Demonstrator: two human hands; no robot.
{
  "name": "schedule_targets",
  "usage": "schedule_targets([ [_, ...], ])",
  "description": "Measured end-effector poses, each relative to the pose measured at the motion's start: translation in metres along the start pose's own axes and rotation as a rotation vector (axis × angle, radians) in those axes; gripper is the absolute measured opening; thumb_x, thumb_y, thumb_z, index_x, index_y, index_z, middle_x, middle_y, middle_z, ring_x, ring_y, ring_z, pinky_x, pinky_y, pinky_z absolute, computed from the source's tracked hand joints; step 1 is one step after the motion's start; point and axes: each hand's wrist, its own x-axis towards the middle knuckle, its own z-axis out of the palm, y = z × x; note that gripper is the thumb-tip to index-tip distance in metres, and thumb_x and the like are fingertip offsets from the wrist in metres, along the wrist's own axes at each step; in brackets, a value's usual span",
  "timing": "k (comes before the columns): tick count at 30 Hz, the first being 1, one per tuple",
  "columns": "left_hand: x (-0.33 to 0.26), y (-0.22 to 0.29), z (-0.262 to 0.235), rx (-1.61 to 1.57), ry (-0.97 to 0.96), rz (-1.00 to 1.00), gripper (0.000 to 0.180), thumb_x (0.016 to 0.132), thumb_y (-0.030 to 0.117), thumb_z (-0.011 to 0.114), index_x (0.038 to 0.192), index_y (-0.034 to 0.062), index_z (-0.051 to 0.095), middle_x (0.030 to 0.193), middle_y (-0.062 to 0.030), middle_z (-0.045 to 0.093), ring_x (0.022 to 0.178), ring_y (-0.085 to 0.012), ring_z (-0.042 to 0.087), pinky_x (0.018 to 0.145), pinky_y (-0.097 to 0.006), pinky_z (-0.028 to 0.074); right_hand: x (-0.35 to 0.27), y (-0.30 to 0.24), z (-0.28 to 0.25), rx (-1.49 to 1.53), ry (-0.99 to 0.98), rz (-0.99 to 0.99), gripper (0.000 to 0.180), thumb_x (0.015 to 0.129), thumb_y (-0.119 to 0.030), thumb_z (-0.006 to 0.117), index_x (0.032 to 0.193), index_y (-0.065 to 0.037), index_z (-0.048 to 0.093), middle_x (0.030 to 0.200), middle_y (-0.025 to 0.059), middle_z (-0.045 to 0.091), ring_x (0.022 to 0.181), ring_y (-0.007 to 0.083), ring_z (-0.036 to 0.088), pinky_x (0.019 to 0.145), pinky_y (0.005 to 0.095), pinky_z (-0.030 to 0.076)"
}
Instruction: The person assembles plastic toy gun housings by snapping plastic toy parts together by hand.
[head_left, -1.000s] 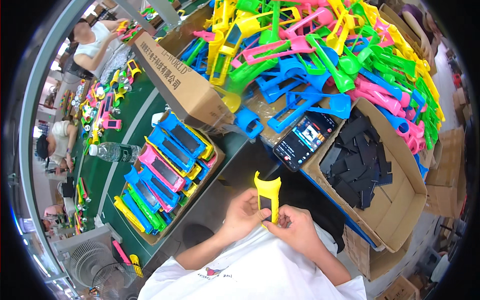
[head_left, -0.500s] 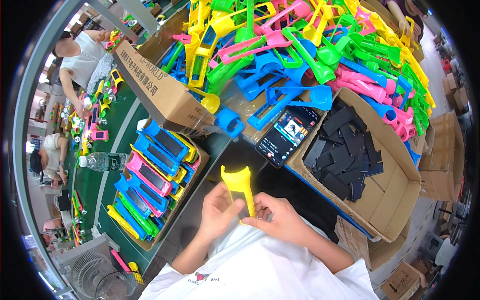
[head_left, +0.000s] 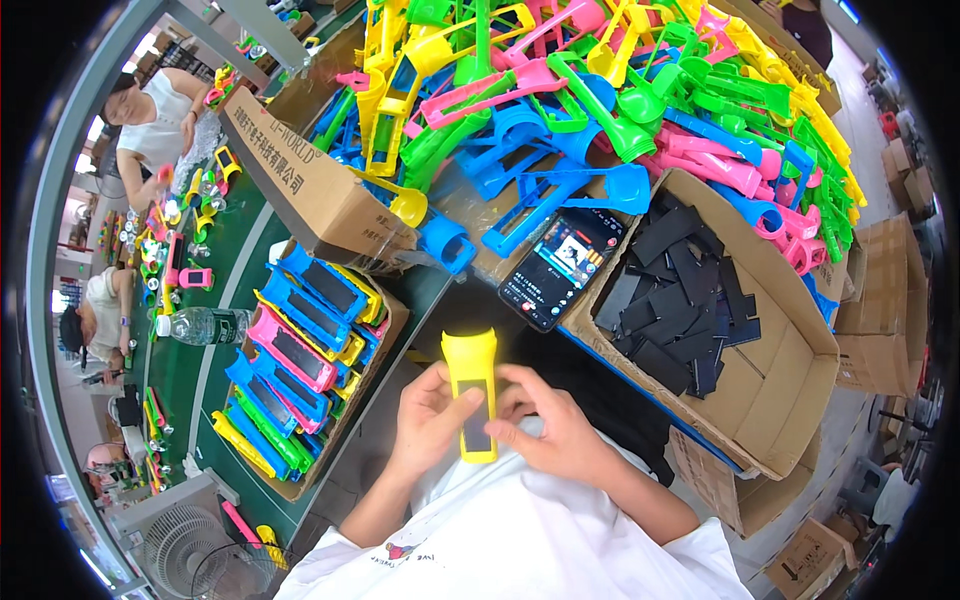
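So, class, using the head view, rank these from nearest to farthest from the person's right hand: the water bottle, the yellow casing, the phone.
Starting from the right hand:
1. Yellow casing: touching the hand, on its left side.
2. Phone: ahead of the hand, screen lit.
3. Water bottle: well off to the left.

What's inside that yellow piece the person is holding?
A dark, flat panel shows in the long opening of the yellow piece. The thumb of the left hand covers part of the panel; whatever lies behind the panel can't be seen.
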Motion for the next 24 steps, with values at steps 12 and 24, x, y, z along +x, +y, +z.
schedule_targets([
  [12,-0.007,-0.001,0.005,0.028,-0.227,-0.089,0.039,0.098,0.003,0.069,0.135,-0.0009,0.058,0.123,-0.0092,0.070,0.115,-0.0163,0.066,0.102,-0.034,0.051,0.000,-0.006,-0.009,0.241,0.042,-0.033,0.033,0.096,-0.008,0.069,0.123,-0.002,0.051,0.096,0.0063,0.070,0.081,0.0095,0.069,0.069,0.0245,0.054],
  [24,-0.003,0.005,0.003,0.221,-0.238,-0.079,0.042,0.092,0.001,0.076,0.131,-0.0013,0.062,0.113,-0.0076,0.073,0.099,-0.0133,0.070,0.088,-0.030,0.057,-0.004,-0.004,-0.007,-0.033,0.142,-0.125,0.032,0.090,-0.006,0.072,0.115,0.001,0.052,0.091,0.0102,0.075,0.077,0.0144,0.075,0.068,0.0282,0.057],
])
